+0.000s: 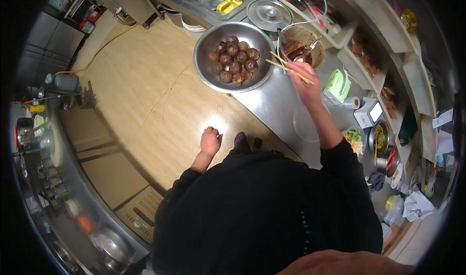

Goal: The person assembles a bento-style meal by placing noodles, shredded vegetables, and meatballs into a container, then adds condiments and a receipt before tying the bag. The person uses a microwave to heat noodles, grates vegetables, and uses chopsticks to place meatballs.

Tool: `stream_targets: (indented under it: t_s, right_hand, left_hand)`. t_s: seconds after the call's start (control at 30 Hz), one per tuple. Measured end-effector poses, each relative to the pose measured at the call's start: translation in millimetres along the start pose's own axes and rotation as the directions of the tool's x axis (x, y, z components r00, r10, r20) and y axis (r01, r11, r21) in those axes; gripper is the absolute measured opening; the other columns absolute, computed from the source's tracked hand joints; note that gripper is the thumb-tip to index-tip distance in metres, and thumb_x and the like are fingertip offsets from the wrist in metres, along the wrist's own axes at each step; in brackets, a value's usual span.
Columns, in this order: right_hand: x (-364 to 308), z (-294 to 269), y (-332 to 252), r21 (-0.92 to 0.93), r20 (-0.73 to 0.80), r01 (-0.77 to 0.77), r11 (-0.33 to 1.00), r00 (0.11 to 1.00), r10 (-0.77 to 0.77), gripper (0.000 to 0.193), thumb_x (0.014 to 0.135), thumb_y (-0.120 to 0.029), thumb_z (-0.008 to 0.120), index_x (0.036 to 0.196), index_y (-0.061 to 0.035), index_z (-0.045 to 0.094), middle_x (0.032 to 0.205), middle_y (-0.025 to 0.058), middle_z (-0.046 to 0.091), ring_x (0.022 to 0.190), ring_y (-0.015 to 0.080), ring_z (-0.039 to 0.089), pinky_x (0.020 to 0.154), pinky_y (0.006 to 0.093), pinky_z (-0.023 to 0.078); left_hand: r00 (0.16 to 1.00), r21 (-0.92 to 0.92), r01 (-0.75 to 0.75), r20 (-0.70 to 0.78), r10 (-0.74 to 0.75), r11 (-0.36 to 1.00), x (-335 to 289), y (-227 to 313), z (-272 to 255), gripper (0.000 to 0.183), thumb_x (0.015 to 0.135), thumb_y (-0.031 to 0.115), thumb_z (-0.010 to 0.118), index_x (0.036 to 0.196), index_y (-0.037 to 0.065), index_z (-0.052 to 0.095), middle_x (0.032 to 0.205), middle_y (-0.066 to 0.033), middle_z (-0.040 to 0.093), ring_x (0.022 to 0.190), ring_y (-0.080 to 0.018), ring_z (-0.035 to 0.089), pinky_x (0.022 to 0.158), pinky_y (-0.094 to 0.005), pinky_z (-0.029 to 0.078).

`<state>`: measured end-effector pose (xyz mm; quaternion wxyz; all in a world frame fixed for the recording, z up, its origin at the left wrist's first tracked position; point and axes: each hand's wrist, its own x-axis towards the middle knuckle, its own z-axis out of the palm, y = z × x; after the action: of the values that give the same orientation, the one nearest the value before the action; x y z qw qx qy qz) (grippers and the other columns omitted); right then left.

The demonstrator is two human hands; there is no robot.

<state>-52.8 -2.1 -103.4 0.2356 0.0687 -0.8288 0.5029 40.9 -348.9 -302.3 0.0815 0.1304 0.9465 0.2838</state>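
Note:
My right hand (307,83) is closed around a pair of wooden chopsticks (279,61), whose tips point left over the edge of a large steel bowl (203,56). In that bowl lies a heap of dark brown, glossy balls (235,67), with a lighter, ragged brown piece (239,79) at the near side. Just beyond my right hand stands a round container (315,37) of dark reddish-brown sauce, with a metal utensil (315,43) leaning in it. Lower and apart from the counter, my left hand (210,141) hangs over the floor, fingers curled in, with nothing visible in them.
The bowl rests at the corner of a steel counter (276,105). A metal lid (270,14) and a yellow bottle (230,4) by a sink are behind it. To the right are a green tissue pack (336,85), a small scale (369,112), and bowls of chopped food (355,140).

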Motion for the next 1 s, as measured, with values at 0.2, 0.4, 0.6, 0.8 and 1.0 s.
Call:
stream_targets:
  t_s: [0.2, 0.4, 0.6, 0.8, 1.0]
  right_hand:
    - [37.4, 45.5, 20.2, -0.095, 0.181, 0.005, 0.996, 0.983, 0.012, 0.02, 0.084, -0.008, 0.063, 0.103, -0.0082, 0.07, 0.1, 0.0077, 0.063, 0.091, 0.021, 0.062, 0.08, 0.0296, 0.048]
    - [72.7, 66.0, 39.8, -0.163, 0.266, 0.0, 0.987, 0.963, 0.043, 0.016, 0.083, -0.012, 0.064, 0.097, -0.0058, 0.071, 0.092, 0.0105, 0.066, 0.087, 0.0247, 0.064, 0.079, 0.0313, 0.049]
    - [73.9, 73.2, 48.1, -0.158, 0.233, -0.12, 0.98, 0.96, 0.155, 0.014, 0.083, -0.013, 0.065, 0.093, -0.0043, 0.071, 0.087, 0.0112, 0.066, 0.081, 0.0251, 0.064, 0.076, 0.032, 0.049]
    - [63.9, 75.7, 51.4, -0.139, 0.147, -0.124, 0.982, 0.978, 0.145, 0.014, 0.082, -0.011, 0.066, 0.091, -0.002, 0.07, 0.084, 0.011, 0.066, 0.076, 0.0236, 0.063, 0.071, 0.0311, 0.049]
    - [56.0, 76.7, 63.1, 0.048, 0.021, -0.33, 0.943, 0.944, 0.33, 0.014, 0.082, -0.012, 0.066, 0.089, -0.0017, 0.071, 0.081, 0.01, 0.065, 0.071, 0.0211, 0.061, 0.067, 0.03, 0.048]
  left_hand:
    - [0.901, 0.197, 0.304, 0.257, -0.349, 0.932, -75.0, -115.8, 35.2, 0.023, 0.078, 0.023, 0.066, 0.081, 0.0, 0.065, 0.09, -0.0195, 0.062, 0.09, -0.0361, 0.058, 0.081, -0.0435, 0.049]
    - [0.77, 0.396, 0.166, 0.52, -0.37, 0.903, -138.7, -180.0, 86.0, 0.028, 0.079, 0.024, 0.061, 0.08, -0.004, 0.065, 0.087, -0.0221, 0.065, 0.091, -0.0376, 0.059, 0.084, -0.0432, 0.049]
    - [0.747, 0.24, 0.377, 0.492, -0.447, 0.894, -126.0, -173.3, 72.6, 0.03, 0.081, 0.026, 0.061, 0.086, -0.003, 0.065, 0.091, -0.0208, 0.065, 0.094, -0.037, 0.057, 0.086, -0.0422, 0.048]
    - [0.798, 0.165, 0.443, 0.375, -0.472, 0.881, -97.9, -163.1, 61.8, 0.031, 0.082, 0.028, 0.06, 0.085, -0.002, 0.065, 0.089, -0.0204, 0.065, 0.094, -0.0373, 0.056, 0.085, -0.0425, 0.047]
    - [0.83, 0.284, 0.267, 0.417, -0.369, 0.921, -88.2, -177.4, 72.9, 0.032, 0.083, 0.03, 0.06, 0.084, -0.002, 0.065, 0.09, -0.0188, 0.066, 0.095, -0.0371, 0.056, 0.086, -0.0429, 0.047]
